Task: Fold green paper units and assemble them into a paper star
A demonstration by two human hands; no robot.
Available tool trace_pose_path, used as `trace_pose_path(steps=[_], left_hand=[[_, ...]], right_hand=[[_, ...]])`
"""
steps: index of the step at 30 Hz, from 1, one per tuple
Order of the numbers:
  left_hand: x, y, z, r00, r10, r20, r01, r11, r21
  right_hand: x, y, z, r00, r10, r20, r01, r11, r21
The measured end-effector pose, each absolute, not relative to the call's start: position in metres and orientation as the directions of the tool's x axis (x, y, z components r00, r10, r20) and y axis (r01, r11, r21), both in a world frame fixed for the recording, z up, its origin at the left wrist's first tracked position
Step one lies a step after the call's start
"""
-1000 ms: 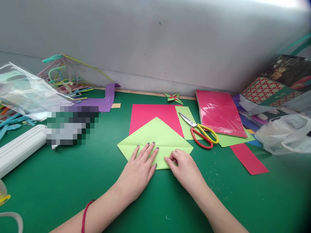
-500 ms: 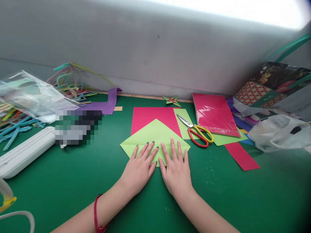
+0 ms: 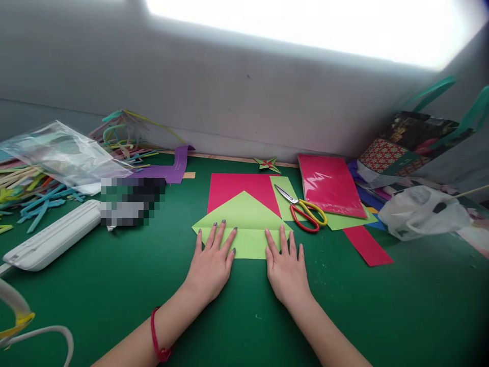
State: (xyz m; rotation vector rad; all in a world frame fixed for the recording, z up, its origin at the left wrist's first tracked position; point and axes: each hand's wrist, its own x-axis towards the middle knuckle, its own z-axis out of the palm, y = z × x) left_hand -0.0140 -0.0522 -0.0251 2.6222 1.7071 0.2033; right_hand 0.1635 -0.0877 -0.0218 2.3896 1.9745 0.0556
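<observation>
A light green paper sheet [image 3: 244, 216] lies corner upward on the green table, its near corner folded to a straight edge and a crease running across it. My left hand [image 3: 211, 260] rests flat on the paper's near left part, fingers spread. On the near right part lies my right hand [image 3: 287, 265], also flat with its fingers apart. Between the hands the folded strip of paper shows. Partly under the green sheet is a red paper sheet [image 3: 229, 186]. Scissors [image 3: 303, 208] with one red and one yellow handle lie to the right, across a green paper strip [image 3: 283, 184].
A folded paper star [image 3: 268, 164] lies near the wall. At right are a red paper pack [image 3: 330, 183], a red strip [image 3: 367, 246], a plastic bag [image 3: 416, 211] and a patterned bag [image 3: 393, 153]. At left are a white case [image 3: 57, 234], purple paper [image 3: 175, 171] and colourful craft stems [image 3: 42, 201].
My hands have moved apart, the left one leftward and the right one rightward along the folded near edge. The camera view has shifted slightly.
</observation>
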Motion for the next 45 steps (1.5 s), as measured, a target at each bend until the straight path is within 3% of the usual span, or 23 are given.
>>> trace_pose_path(steps=[4,9,13,16,25,29,33,40,45], left_hand=[[-0.040,-0.056,-0.026,0.311,0.942,0.125,0.948,-0.317,0.035],[-0.048,-0.059,-0.005,0.291,0.911,0.291,0.951,-0.309,0.018],[-0.014,-0.054,0.009,0.591,0.775,0.223,0.787,-0.615,0.050],[0.009,-0.048,-0.001,0.685,0.708,0.172,0.708,-0.702,0.071],[0.015,-0.045,-0.026,0.617,0.777,0.121,0.770,-0.629,0.113],[0.015,-0.046,-0.025,0.620,0.772,0.142,0.765,-0.634,0.112],[0.015,-0.046,-0.027,0.627,0.765,0.149,0.760,-0.643,0.100],[0.010,-0.044,-0.026,0.641,0.756,0.134,0.740,-0.655,0.152],[-0.002,-0.044,-0.010,0.674,0.721,0.162,0.675,-0.690,0.262]], right_hand=[[0.163,-0.087,-0.019,0.194,0.981,-0.028,0.981,-0.193,0.026],[0.165,-0.087,-0.022,0.167,0.986,0.022,0.986,-0.167,-0.022],[0.164,-0.088,-0.023,0.160,0.985,0.056,0.987,-0.159,-0.023],[0.164,-0.088,-0.023,0.157,0.985,0.068,0.988,-0.156,-0.014],[0.159,-0.086,-0.012,0.121,0.977,0.174,0.991,-0.127,0.029],[0.145,-0.066,0.004,-0.021,0.955,0.295,0.999,0.007,0.048],[0.147,-0.047,-0.004,-0.178,0.941,0.287,0.984,0.176,0.035],[0.176,-0.047,-0.024,-0.104,0.937,0.334,0.994,0.103,0.020],[0.190,-0.044,-0.019,-0.057,0.923,0.381,0.983,0.118,-0.139]])
